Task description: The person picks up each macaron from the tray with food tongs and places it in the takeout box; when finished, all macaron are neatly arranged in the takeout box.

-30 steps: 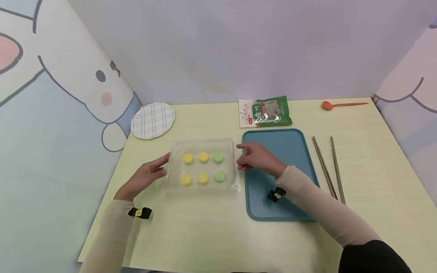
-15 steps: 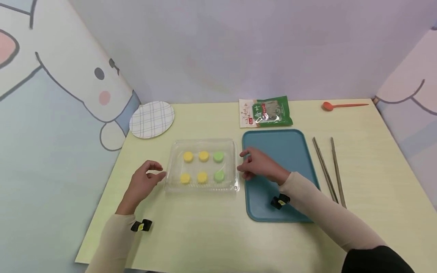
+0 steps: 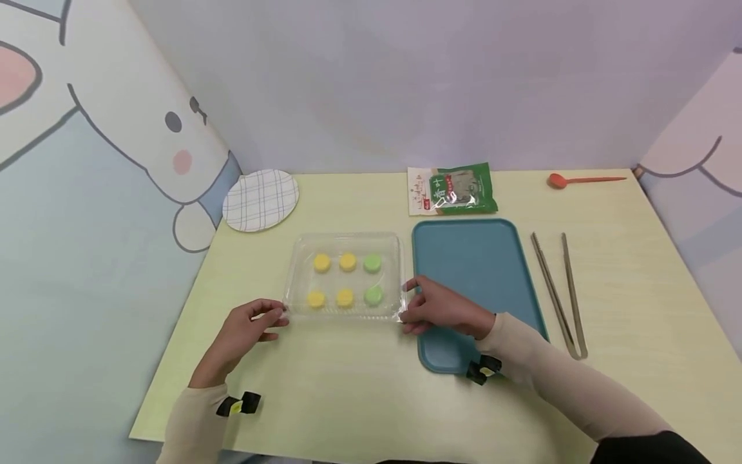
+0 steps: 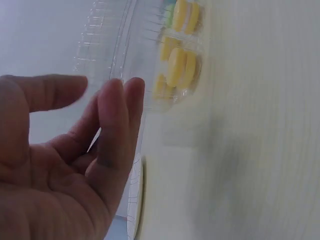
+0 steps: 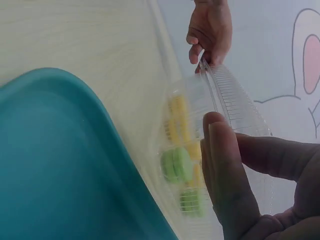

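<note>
A clear plastic clamshell box (image 3: pixel 301 277) stands on the table, with several yellow macarons (image 3: pixel 344 298) and two green macarons (image 3: pixel 373 295) inside. My left hand (image 3: pixel 246 335) is at its near left corner; in the left wrist view the fingertips (image 4: pixel 114 92) reach the rim while the thumb stays apart from them. At the near right corner, my right hand (image 3: pixel 443 308) pinches the box's rim between thumb and fingers, as the right wrist view shows. Its forearm crosses over the blue tray (image 3: pixel 469 258). The lid looks closed over the macarons.
A green and white packet (image 3: pixel 455 189) lies behind the tray. Metal tongs (image 3: pixel 570 303) rest right of it, and an orange spoon (image 3: pixel 559 181) is at the back right. A checked round plate (image 3: pixel 261 201) sits at the back left, near the wall.
Both hands have slid toward the near corners of the box. The left hand came off the left side, then closed in on the corner. The box has hardly moved.
</note>
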Available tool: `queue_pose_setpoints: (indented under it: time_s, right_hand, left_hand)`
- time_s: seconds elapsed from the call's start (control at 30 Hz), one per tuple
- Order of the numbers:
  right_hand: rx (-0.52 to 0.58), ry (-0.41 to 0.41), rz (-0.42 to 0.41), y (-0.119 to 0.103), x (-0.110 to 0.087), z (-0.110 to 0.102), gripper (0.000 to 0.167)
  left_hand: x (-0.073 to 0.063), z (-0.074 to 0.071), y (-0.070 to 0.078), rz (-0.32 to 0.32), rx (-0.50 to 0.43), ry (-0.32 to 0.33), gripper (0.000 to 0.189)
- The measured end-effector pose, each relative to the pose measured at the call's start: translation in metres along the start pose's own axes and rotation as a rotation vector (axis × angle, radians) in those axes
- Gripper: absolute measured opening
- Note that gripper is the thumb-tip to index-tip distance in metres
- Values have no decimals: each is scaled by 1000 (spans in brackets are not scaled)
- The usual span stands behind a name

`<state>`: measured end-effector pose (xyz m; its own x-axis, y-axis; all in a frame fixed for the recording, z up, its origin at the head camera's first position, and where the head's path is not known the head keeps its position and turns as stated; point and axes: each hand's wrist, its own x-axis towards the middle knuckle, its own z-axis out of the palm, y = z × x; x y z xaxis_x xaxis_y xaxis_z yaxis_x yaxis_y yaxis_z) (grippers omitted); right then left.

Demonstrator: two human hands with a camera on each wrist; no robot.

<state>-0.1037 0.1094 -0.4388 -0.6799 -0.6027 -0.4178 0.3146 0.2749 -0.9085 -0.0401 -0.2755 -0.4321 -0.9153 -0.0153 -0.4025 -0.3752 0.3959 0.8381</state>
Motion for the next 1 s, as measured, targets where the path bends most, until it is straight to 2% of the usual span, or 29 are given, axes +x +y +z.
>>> queue_pose_setpoints:
  time_s: [0.13,0.33,0.43,0.6,0.87,1.0]
  right_hand:
    - [9,14,-6,1,2,3,55]
    - [42,7,1,2,2,6,52]
    - [53,7,-5,2,1,6,51]
    - [58,4,-10,3,1,6,51]
    - [66,-2,-16,3,1,6,51]
    - [68,-5,-14,2,1,5,49]
  left_hand:
    - [0,2,-6,-35,-63,19,34]
    - [2,8,-15,-82,-217,37,35]
    - [4,12,-16,-94,-290,25,40]
    - [4,14,-15,-110,-358,20,43]
    - [0,16,-15,-97,-461,9,18]
    - [-1,16,-13,-82,-465,-4,16]
